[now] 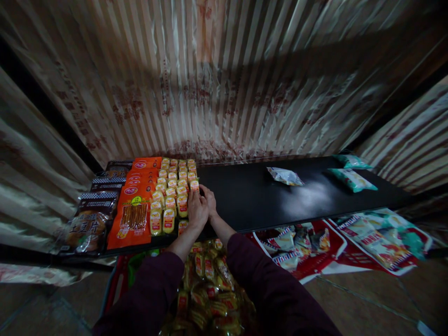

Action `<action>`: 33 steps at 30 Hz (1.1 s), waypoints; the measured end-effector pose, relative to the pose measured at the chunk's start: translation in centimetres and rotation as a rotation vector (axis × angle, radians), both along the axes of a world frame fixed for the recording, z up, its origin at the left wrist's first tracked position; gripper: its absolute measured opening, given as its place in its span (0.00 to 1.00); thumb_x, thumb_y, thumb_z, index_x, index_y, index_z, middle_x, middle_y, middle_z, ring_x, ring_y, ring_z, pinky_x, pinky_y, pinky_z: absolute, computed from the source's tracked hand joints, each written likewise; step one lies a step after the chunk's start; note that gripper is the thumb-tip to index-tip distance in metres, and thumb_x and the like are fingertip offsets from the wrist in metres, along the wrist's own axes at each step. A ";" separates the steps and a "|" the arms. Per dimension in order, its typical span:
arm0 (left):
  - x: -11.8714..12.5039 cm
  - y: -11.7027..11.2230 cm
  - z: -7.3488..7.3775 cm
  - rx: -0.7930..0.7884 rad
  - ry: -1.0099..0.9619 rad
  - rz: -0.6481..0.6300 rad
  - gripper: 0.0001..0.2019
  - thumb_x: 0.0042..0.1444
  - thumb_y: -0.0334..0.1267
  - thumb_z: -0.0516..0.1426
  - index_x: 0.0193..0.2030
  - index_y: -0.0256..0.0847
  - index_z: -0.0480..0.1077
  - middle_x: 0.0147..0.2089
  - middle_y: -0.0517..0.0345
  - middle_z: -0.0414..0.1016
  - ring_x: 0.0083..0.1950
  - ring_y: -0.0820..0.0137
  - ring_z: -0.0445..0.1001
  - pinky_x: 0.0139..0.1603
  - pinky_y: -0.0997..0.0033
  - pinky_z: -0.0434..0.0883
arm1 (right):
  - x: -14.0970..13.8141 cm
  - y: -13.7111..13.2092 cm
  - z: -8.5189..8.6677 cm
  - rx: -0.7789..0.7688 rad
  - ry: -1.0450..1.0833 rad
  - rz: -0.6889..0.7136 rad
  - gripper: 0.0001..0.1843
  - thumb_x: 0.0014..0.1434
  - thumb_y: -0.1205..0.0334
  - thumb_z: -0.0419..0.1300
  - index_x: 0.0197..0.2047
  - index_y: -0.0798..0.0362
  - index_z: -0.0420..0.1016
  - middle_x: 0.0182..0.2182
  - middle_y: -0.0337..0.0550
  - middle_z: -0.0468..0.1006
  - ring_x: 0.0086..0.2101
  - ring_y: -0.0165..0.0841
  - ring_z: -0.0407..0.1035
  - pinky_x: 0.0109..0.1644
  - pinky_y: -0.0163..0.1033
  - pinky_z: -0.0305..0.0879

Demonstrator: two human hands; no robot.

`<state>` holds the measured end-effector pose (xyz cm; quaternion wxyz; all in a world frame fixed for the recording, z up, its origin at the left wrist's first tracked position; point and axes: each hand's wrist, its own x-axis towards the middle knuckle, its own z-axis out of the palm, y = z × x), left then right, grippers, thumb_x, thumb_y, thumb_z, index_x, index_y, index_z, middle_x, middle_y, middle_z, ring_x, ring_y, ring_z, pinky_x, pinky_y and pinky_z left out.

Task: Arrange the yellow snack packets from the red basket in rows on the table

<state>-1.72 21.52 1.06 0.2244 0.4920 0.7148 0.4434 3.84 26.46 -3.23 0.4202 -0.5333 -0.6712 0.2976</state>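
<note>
At the black shelf's (238, 200) left end lie three dark bags (89, 226), then at least four orange packs (132, 217), then yellow cakes (168, 220) in four columns. The left hand (198, 210) and right hand (210, 202) meet at one end cake (194, 186); whether either clamps it, I cannot tell. Bare shelf runs rightward to one white bag (285, 176), then two green bags (353, 180).
</note>
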 end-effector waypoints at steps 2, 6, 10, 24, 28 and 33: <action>0.0 0.0 -0.3 0.004 0.022 -0.014 0.22 0.55 0.31 0.47 0.56 0.30 0.65 0.62 0.40 0.64 0.66 0.62 0.59 0.68 0.63 0.51 | 0.0 0.0 0.0 -0.003 0.030 0.006 0.21 0.54 0.64 0.52 0.52 0.51 0.72 0.49 0.45 0.75 0.48 0.38 0.66 0.56 0.44 0.60; 0.0 0.2 -1.0 0.027 0.031 -0.015 0.22 0.55 0.32 0.47 0.57 0.33 0.65 0.62 0.42 0.65 0.66 0.62 0.59 0.68 0.61 0.52 | -0.1 -0.1 -0.1 -0.007 0.056 0.003 0.20 0.53 0.64 0.53 0.50 0.47 0.73 0.47 0.41 0.77 0.49 0.37 0.67 0.55 0.42 0.62; 0.0 0.4 -1.2 0.054 0.086 -0.011 0.23 0.56 0.32 0.46 0.58 0.28 0.64 0.63 0.38 0.62 0.67 0.60 0.57 0.68 0.61 0.51 | -0.1 -0.1 0.1 -0.020 0.042 0.006 0.19 0.53 0.66 0.54 0.48 0.48 0.74 0.46 0.43 0.77 0.48 0.39 0.67 0.54 0.42 0.62; 0.3 -0.5 -0.2 0.020 0.087 -0.038 0.25 0.56 0.32 0.45 0.60 0.27 0.62 0.65 0.40 0.60 0.69 0.60 0.53 0.70 0.58 0.49 | 0.4 -0.4 0.3 -0.034 -0.103 0.038 0.24 0.52 0.70 0.52 0.54 0.52 0.69 0.50 0.45 0.74 0.48 0.36 0.67 0.58 0.43 0.61; 0.3 -0.8 0.3 -0.011 0.076 -0.058 0.25 0.57 0.32 0.45 0.60 0.25 0.62 0.65 0.37 0.60 0.69 0.59 0.53 0.70 0.60 0.49 | 0.3 -0.2 0.0 -0.051 -0.116 0.039 0.23 0.54 0.68 0.52 0.53 0.50 0.70 0.51 0.45 0.74 0.50 0.37 0.67 0.57 0.42 0.61; 0.1 -1.0 0.6 -0.018 0.083 -0.080 0.25 0.57 0.32 0.45 0.60 0.22 0.62 0.66 0.35 0.59 0.69 0.60 0.54 0.70 0.62 0.48 | 0.5 -0.3 0.2 -0.051 -0.120 0.047 0.22 0.55 0.67 0.53 0.53 0.50 0.70 0.52 0.45 0.74 0.52 0.36 0.67 0.58 0.41 0.60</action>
